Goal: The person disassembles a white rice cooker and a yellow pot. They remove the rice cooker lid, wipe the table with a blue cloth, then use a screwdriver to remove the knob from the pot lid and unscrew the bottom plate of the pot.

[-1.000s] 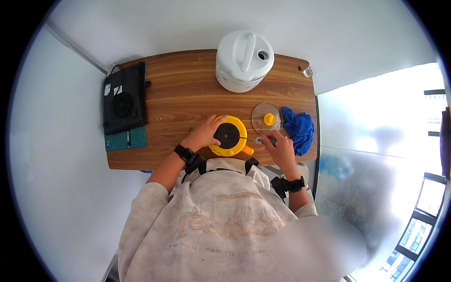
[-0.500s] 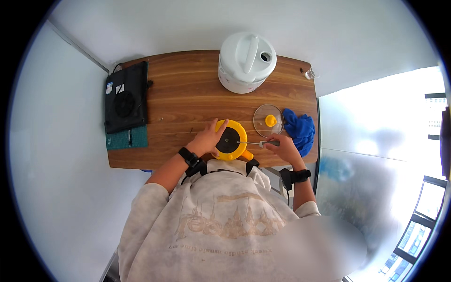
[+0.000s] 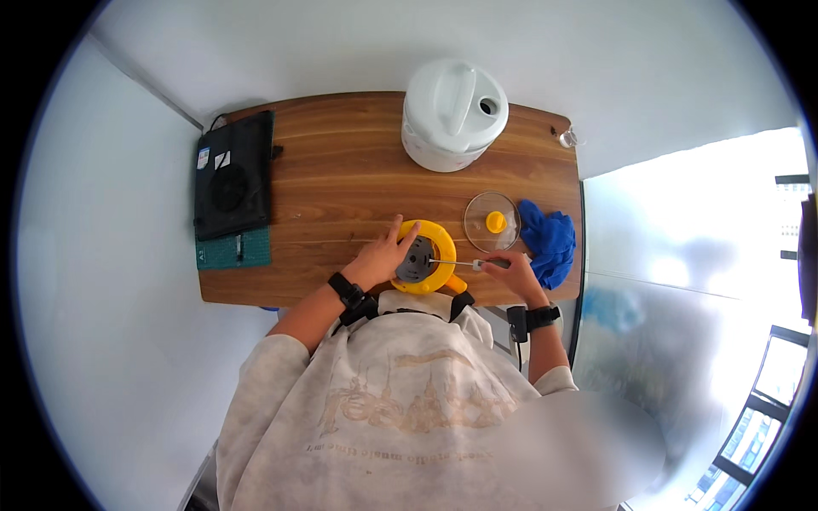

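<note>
A small yellow electric pot point(image 3: 442, 271) lies bottom up near the table's front edge, its handle pointing to the lower right. My left hand point(image 3: 380, 257) grips its left side, fingers spread over the rim and the edge of the round base plate. This grey plate point(image 3: 415, 259), with dark slots, sits tilted inside the yellow ring, and a gap shows along its right edge. My right hand point(image 3: 509, 274) is closed around the handle of a screwdriver point(image 3: 460, 264). The shaft reaches left across the rim, its tip at the plate's raised right edge.
Beyond the pot lies a glass lid point(image 3: 478, 236) with a yellow knob, beside a crumpled blue cloth point(image 3: 550, 243). A white lidded container point(image 3: 447, 140) stands at the back. At the left, a black laptop-like device point(image 3: 230, 183) overlaps a green cutting mat point(image 3: 256, 247).
The base plate, flat and dark before, has tipped up at its right side and shows grey with slots. The screwdriver remains against it in my right hand. The whole view has shifted slightly.
</note>
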Available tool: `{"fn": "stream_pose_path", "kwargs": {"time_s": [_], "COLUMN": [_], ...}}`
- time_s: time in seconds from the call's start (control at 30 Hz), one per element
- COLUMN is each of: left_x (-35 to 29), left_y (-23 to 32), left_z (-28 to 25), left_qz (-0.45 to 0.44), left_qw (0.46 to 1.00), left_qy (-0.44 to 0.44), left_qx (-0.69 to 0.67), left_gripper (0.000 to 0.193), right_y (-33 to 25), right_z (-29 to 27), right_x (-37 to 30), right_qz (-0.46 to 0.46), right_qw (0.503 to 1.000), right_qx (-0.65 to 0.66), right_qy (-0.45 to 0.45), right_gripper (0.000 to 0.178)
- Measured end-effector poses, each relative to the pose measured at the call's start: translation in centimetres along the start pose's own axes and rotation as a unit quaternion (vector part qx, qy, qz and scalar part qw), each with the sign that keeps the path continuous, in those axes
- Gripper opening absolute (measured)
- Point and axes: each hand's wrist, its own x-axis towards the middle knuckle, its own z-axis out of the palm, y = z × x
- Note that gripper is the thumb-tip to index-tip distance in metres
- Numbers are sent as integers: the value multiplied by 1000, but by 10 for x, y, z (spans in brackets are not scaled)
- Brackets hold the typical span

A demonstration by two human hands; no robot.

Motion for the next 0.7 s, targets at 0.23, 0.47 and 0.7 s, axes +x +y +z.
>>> {"fn": "stream_pose_path", "kwargs": {"time_s": [0.23, 0.47, 0.7], "left_x": [-9, -14, -17], "left_y": [2, 3, -11], "left_z": [-5, -35, -68], "left_qz": [17, 44, -163], "left_qw": [999, 995, 812], "left_qy": [-5, 26, -21], "left_qx": [-39, -90, -560], "left_gripper": [103, 86, 52], "right_y": [12, 0, -42], "right_z": [0, 10, 8], "right_x": [4, 2, -10], "right_qz": [-12, -9, -21], "right_qw": [1000, 1000, 992], "right_qx": [15, 19, 90], "right_qy": [-7, 16, 81], "right_gripper": [22, 23, 24]}}
